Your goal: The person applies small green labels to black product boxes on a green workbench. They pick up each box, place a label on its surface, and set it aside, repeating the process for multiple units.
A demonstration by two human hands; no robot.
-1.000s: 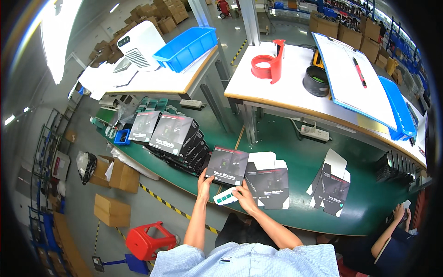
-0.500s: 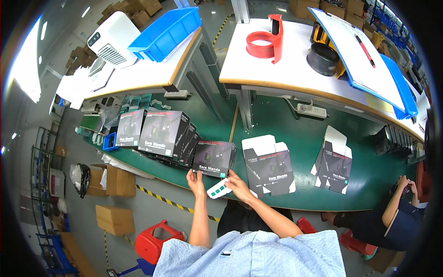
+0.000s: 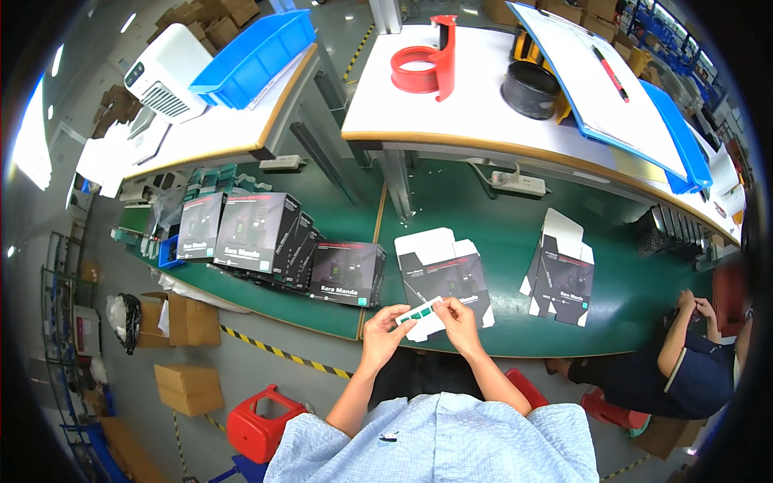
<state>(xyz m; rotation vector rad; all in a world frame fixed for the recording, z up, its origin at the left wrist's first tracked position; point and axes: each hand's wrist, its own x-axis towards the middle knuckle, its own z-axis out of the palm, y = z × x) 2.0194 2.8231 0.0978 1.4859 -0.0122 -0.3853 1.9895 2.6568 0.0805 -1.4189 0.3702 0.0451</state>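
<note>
Both hands hold a small white strip with green squares [image 3: 420, 314] over the front edge of the green table [image 3: 491, 233]. My left hand [image 3: 385, 328] pinches its left end and my right hand [image 3: 459, 315] pinches its right end. Just beyond the strip lies an open black-and-white carton [image 3: 443, 270], flaps spread. A closed black box [image 3: 348, 274] lies to the left of it. Another open carton [image 3: 562, 270] stands further right.
A row of black boxes [image 3: 250, 233] leans along the table's left part. Above are white benches with a blue bin [image 3: 254, 48], a red tape dispenser [image 3: 427, 60] and a black roll [image 3: 530, 84]. A seated person [image 3: 676, 362] is at right. A red stool [image 3: 262, 423] stands lower left.
The view has shifted, so the table and boxes sit higher and left. My hands stay together on the strip, now in front of the open carton rather than the closed black box.
</note>
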